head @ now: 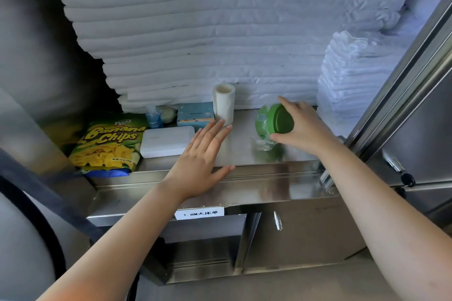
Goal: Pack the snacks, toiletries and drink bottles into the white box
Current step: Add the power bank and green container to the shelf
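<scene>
1. White box (167, 141): lay flat on the steel shelf (244, 154), just left of the left hand's fingers.
2. Left hand (203, 156): palm down over the shelf, fingers straight and spread, thumb at the front lip, holding nothing.
3. Right hand (303, 127): fingers curled round a tilted green container (274, 120), right of the left hand and well apart from the box. Contact with the shelf could not be told.
4. Banana Chips bag (110, 146): far left of the left hand, against the box's left end.
5. Beyond the left fingertips: upright paper roll (223, 102), blue carton (194, 113), small blue bottle (154, 117).
6. Room: stacked white linen (195, 32) behind both hands. Steel cabinet door (305, 234) and white label (199, 214) under the forearms.
</scene>
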Demonstrator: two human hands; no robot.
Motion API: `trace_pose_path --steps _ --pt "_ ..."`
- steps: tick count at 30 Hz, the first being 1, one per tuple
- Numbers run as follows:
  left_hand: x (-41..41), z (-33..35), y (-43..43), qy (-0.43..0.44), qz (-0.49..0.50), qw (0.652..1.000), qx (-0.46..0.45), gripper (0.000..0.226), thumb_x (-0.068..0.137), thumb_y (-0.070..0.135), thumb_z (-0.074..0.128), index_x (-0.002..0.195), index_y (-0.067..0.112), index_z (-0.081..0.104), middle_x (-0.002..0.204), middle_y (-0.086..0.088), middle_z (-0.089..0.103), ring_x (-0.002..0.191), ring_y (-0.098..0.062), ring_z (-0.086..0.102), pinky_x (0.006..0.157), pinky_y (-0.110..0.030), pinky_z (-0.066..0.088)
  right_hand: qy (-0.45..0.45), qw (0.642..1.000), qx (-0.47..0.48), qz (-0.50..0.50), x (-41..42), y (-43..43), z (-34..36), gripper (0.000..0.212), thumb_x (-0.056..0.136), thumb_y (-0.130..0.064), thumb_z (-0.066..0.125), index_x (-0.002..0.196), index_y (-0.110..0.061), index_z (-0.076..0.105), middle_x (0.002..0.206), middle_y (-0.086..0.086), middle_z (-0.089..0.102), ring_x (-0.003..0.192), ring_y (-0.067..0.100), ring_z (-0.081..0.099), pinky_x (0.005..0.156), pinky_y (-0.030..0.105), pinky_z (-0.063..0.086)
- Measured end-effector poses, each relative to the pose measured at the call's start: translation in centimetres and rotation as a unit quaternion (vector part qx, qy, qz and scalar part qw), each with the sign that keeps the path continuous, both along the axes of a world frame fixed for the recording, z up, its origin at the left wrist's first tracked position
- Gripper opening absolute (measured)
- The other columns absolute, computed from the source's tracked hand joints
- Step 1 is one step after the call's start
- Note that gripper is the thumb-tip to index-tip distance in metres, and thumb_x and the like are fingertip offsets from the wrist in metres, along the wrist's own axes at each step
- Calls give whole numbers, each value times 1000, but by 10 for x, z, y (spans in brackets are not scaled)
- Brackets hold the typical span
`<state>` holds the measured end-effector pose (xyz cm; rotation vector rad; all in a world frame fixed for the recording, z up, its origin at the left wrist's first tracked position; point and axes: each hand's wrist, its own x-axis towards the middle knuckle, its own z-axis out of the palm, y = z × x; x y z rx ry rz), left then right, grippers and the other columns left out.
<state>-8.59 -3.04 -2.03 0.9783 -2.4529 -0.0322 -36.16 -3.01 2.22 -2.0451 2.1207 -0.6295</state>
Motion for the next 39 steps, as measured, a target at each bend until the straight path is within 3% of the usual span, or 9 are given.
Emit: trace_pose_path --steps 6,11,13,18,22,26,31,35,39 --pt "6 -2 3 7 7 1000 1 76 89 47 53 149 18 16 156 0 14 145 -14 3 117 -37 9 107 989 94 27 11 -15 12 80 77 -58 61 146 -41 25 141 3 39 130 28 28 100 36 31" --pt "7 -5 6 1 6 1000 5 77 89 46 53 149 16 16 156 0 14 145 -14 2 118 -35 7 98 991 84 25 14 -11 7 74 80 -59 60 145 -40 30 148 -1 35 135 25 27 105 38 27" --pt "7 -6 7 2 4 1000 6 76 89 45 54 149 16 17 156 -1 15 145 -15 3 118 -36 8 54 998 20 23 14 -1 2 75 80 -55 64 145 -31 34 150 -1 31 137 23 26 107 37 26" --pt "2 -5 2 5 0 1000 4 74 90 43 54 149 17 17 156 -1 17 145 -13 3 118 -34 7 33 976 -211 43 5 44 -32 34 84 -23 66 115 -12 57 112 3 54 105 20 51 84 21 38" --pt "-11 -6 -4 -7 -14 1000 11 73 91 40 54 149 18 16 156 -2 17 144 -12 3 118 -34 7 56 976 -205 43 -1 65 -61 22 82 -14 64 105 -13 60 102 1 54 96 17 55 67 30 50" --pt "-26 -8 -5 -7 -34 999 -5 72 90 39 57 148 17 20 155 -3 20 143 -13 7 116 -27 1 36 979 -198 30 -7 70 -67 22 82 -12 65 103 -14 59 101 -1 53 90 18 57 65 32 51" --pt "-51 -12 -6 9 -53 998 -23 70 87 37 61 145 13 30 151 -8 31 141 -22 23 116 -34 15 -10 980 -200 20 -4 67 -63 32 84 -6 60 115 -11 56 116 2 52 101 18 55 80 35 53" --pt "-77 -12 -4 50 -56 997 13 71 82 34 68 140 8 37 142 -11 40 127 -29 44 103 -40 39 13 984 -175 25 -1 51 -49 54 88 -2 53 140 -11 42 147 3 38 133 18 35 107 21 27" --pt "-99 -17 1 115 -36 990 73 69 73 18 77 130 -1 42 129 -19 38 108 -32 53 87 -40 50 30 995 -96 28 -3 38 -43 65 85 9 44 145 -14 35 152 3 32 143 22 23 116 38 23"
